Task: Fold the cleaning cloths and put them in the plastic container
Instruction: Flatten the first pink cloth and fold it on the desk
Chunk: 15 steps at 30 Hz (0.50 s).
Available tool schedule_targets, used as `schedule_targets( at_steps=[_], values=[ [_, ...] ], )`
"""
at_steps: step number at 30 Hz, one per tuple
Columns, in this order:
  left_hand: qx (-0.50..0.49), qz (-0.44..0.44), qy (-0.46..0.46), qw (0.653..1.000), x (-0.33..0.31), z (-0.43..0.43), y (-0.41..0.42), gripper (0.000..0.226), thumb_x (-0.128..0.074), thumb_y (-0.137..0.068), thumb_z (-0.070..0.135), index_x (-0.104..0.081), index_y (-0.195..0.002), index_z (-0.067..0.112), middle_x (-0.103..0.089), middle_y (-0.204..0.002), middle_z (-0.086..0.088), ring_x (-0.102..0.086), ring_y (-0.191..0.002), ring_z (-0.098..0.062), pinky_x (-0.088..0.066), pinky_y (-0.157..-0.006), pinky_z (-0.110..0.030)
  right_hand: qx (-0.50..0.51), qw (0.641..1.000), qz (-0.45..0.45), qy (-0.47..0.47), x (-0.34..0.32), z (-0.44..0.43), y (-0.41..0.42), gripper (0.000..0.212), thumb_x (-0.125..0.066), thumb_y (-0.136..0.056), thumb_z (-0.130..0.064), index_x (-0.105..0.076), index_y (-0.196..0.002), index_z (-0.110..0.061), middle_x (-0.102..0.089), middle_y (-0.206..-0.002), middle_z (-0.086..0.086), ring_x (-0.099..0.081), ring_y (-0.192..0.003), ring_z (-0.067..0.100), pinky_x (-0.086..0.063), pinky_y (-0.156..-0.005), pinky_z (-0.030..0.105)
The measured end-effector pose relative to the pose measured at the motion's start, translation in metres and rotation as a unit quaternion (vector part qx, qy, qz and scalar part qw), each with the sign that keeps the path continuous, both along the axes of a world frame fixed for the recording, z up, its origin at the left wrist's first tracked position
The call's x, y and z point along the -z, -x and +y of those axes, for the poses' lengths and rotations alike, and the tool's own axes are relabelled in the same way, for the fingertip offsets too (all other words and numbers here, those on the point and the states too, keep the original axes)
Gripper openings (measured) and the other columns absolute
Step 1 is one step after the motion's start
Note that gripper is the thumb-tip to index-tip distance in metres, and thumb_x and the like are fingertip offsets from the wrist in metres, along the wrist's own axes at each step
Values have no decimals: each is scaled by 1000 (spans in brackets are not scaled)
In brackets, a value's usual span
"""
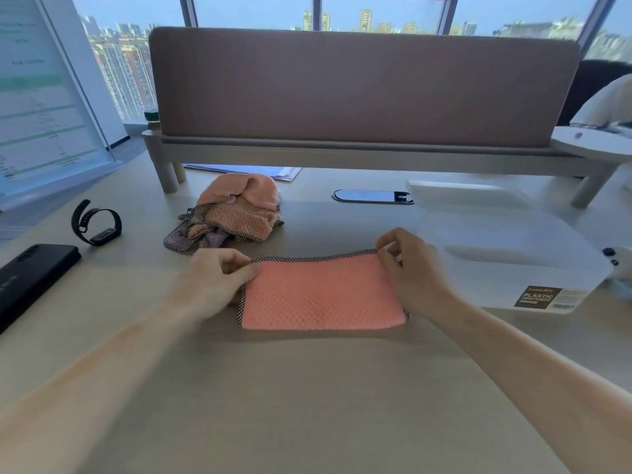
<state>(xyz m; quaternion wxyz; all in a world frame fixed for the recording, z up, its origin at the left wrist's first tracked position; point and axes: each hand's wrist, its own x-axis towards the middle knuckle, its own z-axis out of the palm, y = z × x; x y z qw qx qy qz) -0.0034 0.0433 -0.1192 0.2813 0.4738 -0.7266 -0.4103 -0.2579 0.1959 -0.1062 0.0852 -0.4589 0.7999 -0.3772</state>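
Two bare hands pinching the far corners of a pink cleaning cloth on a pale desk

Nearest the viewer, a pink cloth (323, 294) lies flat on the desk (307, 405), apparently folded once into a wide rectangle with a dark checked trim; the left hand (208, 278) pinches its far left corner and the right hand (408, 271) pinches its far right corner, fingers closed on the trim. It looks thin, soft and very light, likely to sag or unfold if held at one point, so the stitched corners seem the best hold (both at once). Just right of it sits the white plastic container (513, 254), lid seemingly on. Farther back lies a crumpled heap of unfolded cloths (236, 213)
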Motion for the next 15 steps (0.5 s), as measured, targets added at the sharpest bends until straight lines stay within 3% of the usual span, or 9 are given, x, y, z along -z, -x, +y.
schedule_targets(
  at_steps=[5, 9, 15],
  values=[
    [14, -152, 153, 976, 0, 5, 6, 11, -79, -85, 33, -70, -79, 30, -71, -75, 13, -64, -72, 2, -43, -61, -18, 28, 999, 18, -34, 23, -4, 2, 15, -54, -100, -16, -66, -110, -17, -69, -101, -4, -63, -98, 18, -43, -81, 28],
    [24, -179, 194, 964, 2, 11, 8, 14, -81, -82, 30, -69, -88, 30, -64, -77, 19, -57, -72, 5, -35, -59, -10, 32, 997, 63, -30, 24, 1, -1, 18, -64, -97, -21, -65, -115, -17, -68, -106, -4, -59, -91, 11, -42, -81, 23],
    [2, -179, 193, 965, 2, 8, 13, 11, -72, -90, 35, -70, -83, 27, -67, -77, 15, -62, -73, -2, -44, -67, -27, 38, 996, 77, -27, 15, 12, 2, 15, -72, -91, -22, -72, -105, -20, -62, -83, -17, -56, -71, -6, -35, -61, 5]
  ],
)
